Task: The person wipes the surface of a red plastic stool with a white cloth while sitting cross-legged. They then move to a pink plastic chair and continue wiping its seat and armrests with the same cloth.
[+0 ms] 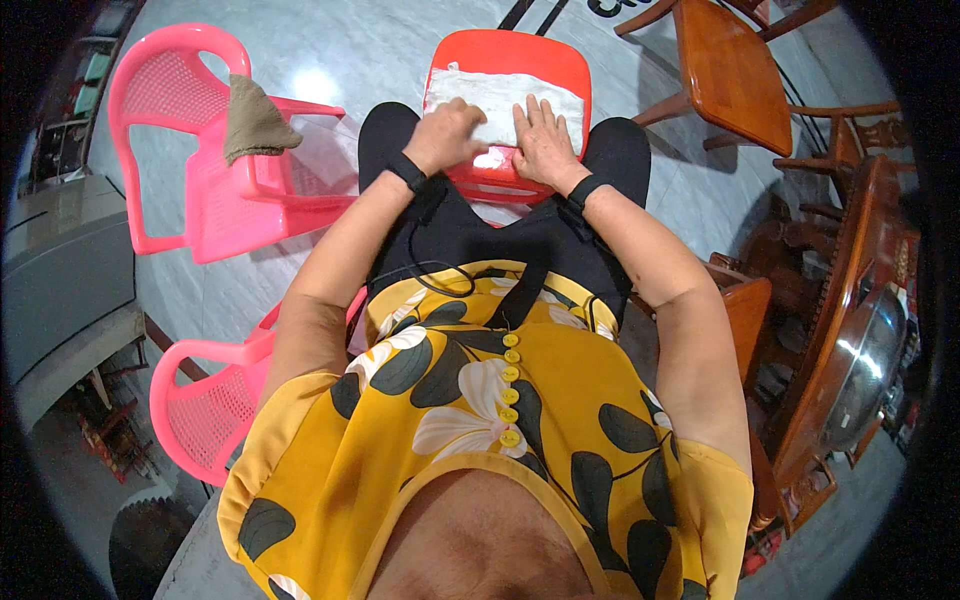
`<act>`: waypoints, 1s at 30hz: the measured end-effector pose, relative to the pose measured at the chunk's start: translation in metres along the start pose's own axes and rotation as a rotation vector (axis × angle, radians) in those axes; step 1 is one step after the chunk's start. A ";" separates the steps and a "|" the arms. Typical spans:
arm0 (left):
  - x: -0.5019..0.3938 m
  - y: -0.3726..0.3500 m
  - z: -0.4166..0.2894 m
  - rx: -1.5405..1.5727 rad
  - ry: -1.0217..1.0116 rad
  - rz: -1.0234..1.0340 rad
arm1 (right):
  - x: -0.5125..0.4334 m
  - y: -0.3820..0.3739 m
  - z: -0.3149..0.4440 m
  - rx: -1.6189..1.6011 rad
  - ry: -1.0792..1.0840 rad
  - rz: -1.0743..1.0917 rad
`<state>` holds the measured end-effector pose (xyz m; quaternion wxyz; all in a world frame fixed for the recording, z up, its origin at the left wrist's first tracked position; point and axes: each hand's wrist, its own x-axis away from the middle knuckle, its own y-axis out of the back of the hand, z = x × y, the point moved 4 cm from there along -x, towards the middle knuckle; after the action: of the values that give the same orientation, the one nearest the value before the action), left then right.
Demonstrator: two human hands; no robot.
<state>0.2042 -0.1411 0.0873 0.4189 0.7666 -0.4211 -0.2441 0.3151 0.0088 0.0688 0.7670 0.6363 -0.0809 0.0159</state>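
A white cloth (516, 96) is spread across the seat of a red plastic stool (510, 49) between my knees. Its top edge is uneven, and part of the red seat shows beyond it. My right hand (546, 146) rests palm down on the cloth's near right part, fingers spread. Over the near left part is my left hand (448, 136), slightly blurred, with its fingers curled and thumb toward the middle. Whether those fingers pinch any fabric cannot be made out.
On my left stands a pink plastic armchair (225, 176) with an olive cloth (257, 124) over its armrest. Another pink chair (206, 412) is nearer my body. To the right are a wooden chair (735, 79) and a wooden table (829, 330) bearing a domed transparent cover (866, 367).
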 end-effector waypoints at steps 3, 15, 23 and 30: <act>0.010 -0.008 -0.012 -0.174 -0.177 -0.086 | -0.002 -0.002 0.005 0.041 0.154 -0.175; -0.022 0.050 -0.029 0.251 -0.127 -0.375 | -0.052 0.038 -0.041 -1.282 -0.396 0.026; -0.024 0.070 -0.051 0.454 -0.029 -0.273 | -0.019 0.062 -0.043 -1.228 -0.292 0.100; -0.020 0.068 -0.080 0.448 -0.122 -0.299 | -0.021 0.040 -0.040 -1.439 -0.423 -0.071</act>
<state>0.2215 -0.1090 0.1875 0.1721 0.8775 -0.3713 -0.2500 0.2931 0.0573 0.0979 0.9618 -0.0308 -0.1963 -0.1882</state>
